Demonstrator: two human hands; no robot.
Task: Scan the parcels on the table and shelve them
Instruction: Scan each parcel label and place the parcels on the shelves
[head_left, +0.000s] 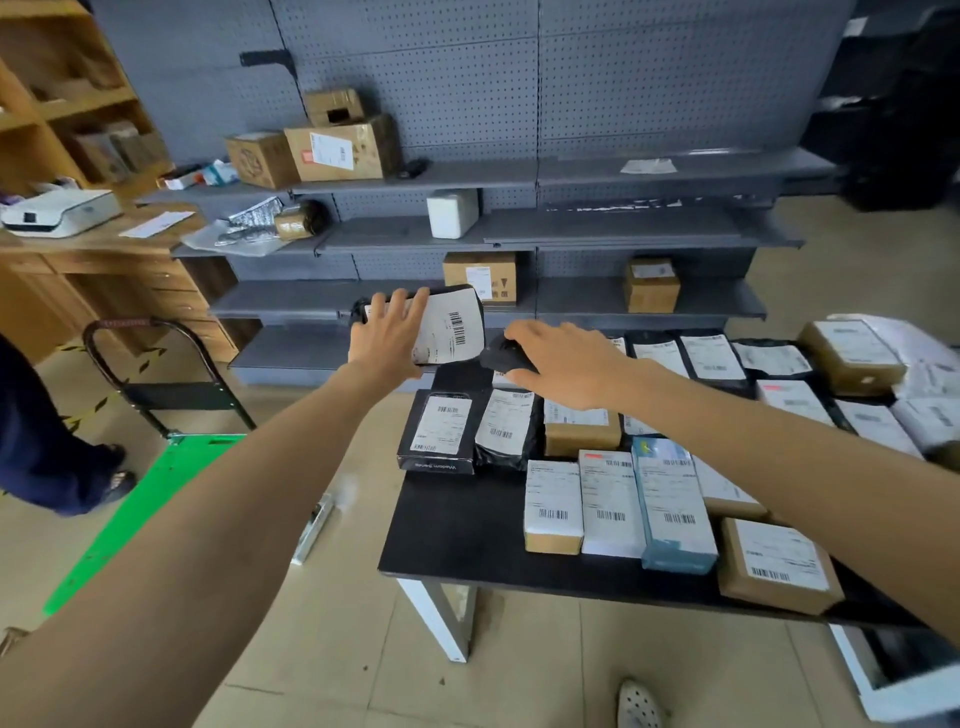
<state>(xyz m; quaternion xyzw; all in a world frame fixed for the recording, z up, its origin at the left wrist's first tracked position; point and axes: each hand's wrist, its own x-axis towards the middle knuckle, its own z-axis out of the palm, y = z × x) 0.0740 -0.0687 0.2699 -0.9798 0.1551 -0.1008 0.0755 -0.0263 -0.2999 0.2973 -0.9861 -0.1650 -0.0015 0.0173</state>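
My left hand (387, 338) holds a black parcel (449, 325) with a white barcode label up in the air, in front of the grey shelving unit (623, 228). My right hand (563, 364) grips a black handheld scanner (501, 356) just right of that parcel, its front end close to the label. Below lies the black table (467, 540) covered with several labelled parcels: black bags, brown boxes, white boxes and a blue box (675, 506).
A few cardboard boxes (340, 145) and a white box (452, 212) stand on the shelves. A green hand trolley (150, 478) stands on the floor at left, near another person's legs (47, 447). A wooden desk with a printer (60, 210) is at far left.
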